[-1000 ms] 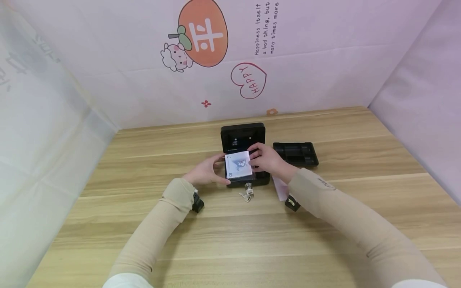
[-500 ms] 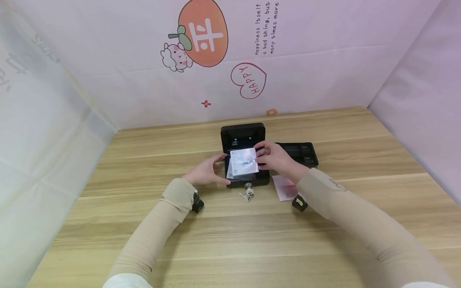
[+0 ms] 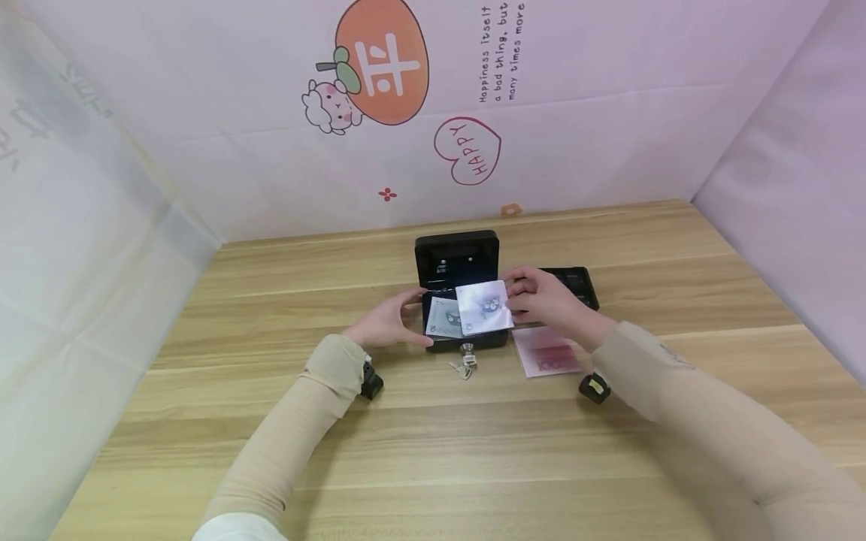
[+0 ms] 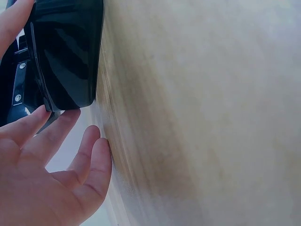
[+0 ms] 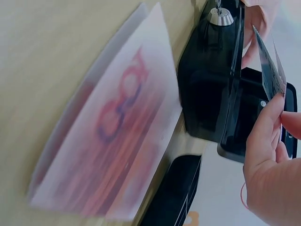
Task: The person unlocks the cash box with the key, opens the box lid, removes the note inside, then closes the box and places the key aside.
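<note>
A black cash box point(image 3: 483, 342) stands with its lid up. My left hand point(image 3: 387, 319) holds the box's left end, thumb at the front corner; in the left wrist view the fingertips touch the box's back corner point(image 4: 77, 101). Between thumb and fingers, my right hand point(image 3: 544, 304) pinches a folded pale banknote point(image 3: 479, 319) over the box's right side. The right wrist view shows the two leaves of this banknote point(image 5: 268, 70) spread apart. Another grey-green banknote point(image 3: 441, 315) lies inside the box at the left.
A folded pink 100 banknote point(image 3: 544, 357) sits on the table point(image 3: 433, 451) right of the box. Behind it is a black compartment tray point(image 3: 587, 289), partly hidden by the right hand. Keys point(image 3: 464, 370) hang from the lock point(image 3: 467, 353) at the box's front. A printed cloth point(image 3: 271, 173) rises behind the table.
My right hand has moved right with the pale banknote, uncovering the grey-green one in the box. More of the pink banknote shows. The left hand has stayed on the box.
</note>
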`<state>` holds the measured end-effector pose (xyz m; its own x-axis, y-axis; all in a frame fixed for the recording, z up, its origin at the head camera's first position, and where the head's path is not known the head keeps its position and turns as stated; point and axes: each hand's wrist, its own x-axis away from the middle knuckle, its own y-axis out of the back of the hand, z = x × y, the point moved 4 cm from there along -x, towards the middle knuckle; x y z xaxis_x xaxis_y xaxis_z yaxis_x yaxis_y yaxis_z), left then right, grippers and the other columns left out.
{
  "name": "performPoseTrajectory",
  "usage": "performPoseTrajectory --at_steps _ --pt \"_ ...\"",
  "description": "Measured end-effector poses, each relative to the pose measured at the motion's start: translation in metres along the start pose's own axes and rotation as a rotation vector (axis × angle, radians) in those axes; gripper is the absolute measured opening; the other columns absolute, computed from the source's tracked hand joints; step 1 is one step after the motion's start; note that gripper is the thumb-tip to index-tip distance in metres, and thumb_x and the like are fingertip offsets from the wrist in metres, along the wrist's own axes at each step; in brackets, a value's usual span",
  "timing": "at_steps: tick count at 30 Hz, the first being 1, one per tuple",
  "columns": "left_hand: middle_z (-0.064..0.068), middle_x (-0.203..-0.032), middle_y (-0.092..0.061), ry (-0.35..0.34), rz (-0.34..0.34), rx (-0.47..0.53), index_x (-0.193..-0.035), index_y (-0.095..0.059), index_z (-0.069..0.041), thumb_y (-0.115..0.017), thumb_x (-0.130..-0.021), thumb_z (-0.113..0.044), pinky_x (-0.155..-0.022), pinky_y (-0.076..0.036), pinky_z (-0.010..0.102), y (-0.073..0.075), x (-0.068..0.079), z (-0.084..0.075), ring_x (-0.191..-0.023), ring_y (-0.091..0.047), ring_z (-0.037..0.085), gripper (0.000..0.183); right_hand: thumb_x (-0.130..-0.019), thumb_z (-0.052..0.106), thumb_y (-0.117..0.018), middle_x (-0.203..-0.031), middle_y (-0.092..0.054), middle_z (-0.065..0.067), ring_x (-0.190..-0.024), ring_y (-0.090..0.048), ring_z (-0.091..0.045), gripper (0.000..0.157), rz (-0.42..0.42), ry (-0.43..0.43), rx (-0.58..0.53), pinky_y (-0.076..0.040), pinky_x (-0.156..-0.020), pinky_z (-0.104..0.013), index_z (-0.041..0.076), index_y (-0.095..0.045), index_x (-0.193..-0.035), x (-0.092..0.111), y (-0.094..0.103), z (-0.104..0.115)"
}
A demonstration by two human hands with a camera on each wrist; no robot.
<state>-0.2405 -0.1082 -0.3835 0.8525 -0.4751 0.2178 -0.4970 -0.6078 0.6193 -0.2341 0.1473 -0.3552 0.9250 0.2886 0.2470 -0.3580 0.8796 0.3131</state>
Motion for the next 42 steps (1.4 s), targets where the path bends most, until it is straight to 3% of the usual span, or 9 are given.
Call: performPoseTrajectory --at_steps 8,16,27,30,34,38,42 --pt "0.014 -0.152 -0.032 0.000 0.000 0.004 -0.150 -0.024 -0.012 -0.084 -0.070 -0.020 -0.110 -0.036 0.044 0.000 0.000 0.001 -0.134 -0.039 0.035 0.100 -0.091 0.000 -0.054 -0.112 -0.054 -0.016 -0.088 -0.059 -0.016 0.047 0.018 0.004 0.012 -0.057 -0.080 -0.034 -0.001 -0.037 -0.135 0.011 0.027 -0.014" --pt "0.012 -0.153 -0.031 0.002 0.000 -0.007 -0.149 -0.025 -0.012 -0.084 -0.070 -0.021 -0.111 -0.035 0.043 -0.001 -0.002 0.001 -0.135 -0.038 0.034 0.099 -0.090 -0.002 -0.052 -0.101 -0.052 -0.005 -0.085 -0.056 -0.008 0.051 0.047 0.024 -0.028 -0.056 -0.073 -0.025 -0.008 -0.030 -0.135 0.029 0.060 -0.029" --pt "0.013 -0.152 -0.033 -0.008 -0.006 -0.019 -0.149 -0.025 -0.012 -0.084 -0.070 -0.021 -0.110 -0.036 0.044 0.000 -0.002 0.002 -0.133 -0.040 0.034 0.099 -0.091 0.001 -0.053 -0.101 -0.053 0.001 -0.086 -0.057 -0.003 0.052 0.031 0.002 0.036 -0.056 -0.074 -0.025 -0.009 -0.028 -0.135 0.051 0.103 -0.061" --pt "0.014 -0.152 -0.033 -0.012 -0.005 -0.021 -0.149 -0.025 -0.011 -0.084 -0.070 -0.021 -0.110 -0.036 0.044 0.000 -0.001 0.000 -0.134 -0.040 0.034 0.099 -0.090 0.001 -0.054 -0.099 -0.055 0.006 -0.086 -0.059 -0.004 0.043 0.032 -0.005 0.034 -0.056 -0.074 -0.025 -0.004 -0.035 -0.128 0.056 0.113 -0.070" --pt "0.014 -0.152 -0.033 -0.009 -0.005 -0.013 -0.149 -0.025 -0.011 -0.084 -0.070 -0.020 -0.110 -0.035 0.043 0.001 0.000 -0.002 -0.134 -0.039 0.033 0.099 -0.089 -0.002 -0.055 -0.096 -0.060 0.011 -0.084 -0.061 -0.005 0.033 0.055 -0.003 0.025 -0.056 -0.071 -0.025 0.013 -0.045 -0.117 0.061 0.126 -0.081" --pt "0.014 -0.152 -0.033 -0.007 -0.006 -0.009 -0.149 -0.025 -0.011 -0.084 -0.070 -0.019 -0.111 -0.035 0.043 0.001 0.001 -0.002 -0.134 -0.039 0.033 0.099 -0.089 -0.004 -0.054 -0.094 -0.062 0.012 -0.082 -0.062 -0.006 0.036 0.072 -0.004 0.003 -0.055 -0.069 -0.025 0.026 -0.050 -0.109 0.064 0.134 -0.090" --pt "0.013 -0.152 -0.032 -0.005 -0.011 -0.001 -0.149 -0.025 -0.011 -0.084 -0.069 -0.019 -0.111 -0.035 0.044 0.001 0.000 -0.002 -0.135 -0.039 0.033 0.100 -0.088 -0.006 -0.054 -0.094 -0.062 0.010 -0.082 -0.062 -0.007 0.039 0.091 -0.009 -0.016 -0.056 -0.069 -0.026 0.029 -0.053 -0.107 0.066 0.138 -0.095"
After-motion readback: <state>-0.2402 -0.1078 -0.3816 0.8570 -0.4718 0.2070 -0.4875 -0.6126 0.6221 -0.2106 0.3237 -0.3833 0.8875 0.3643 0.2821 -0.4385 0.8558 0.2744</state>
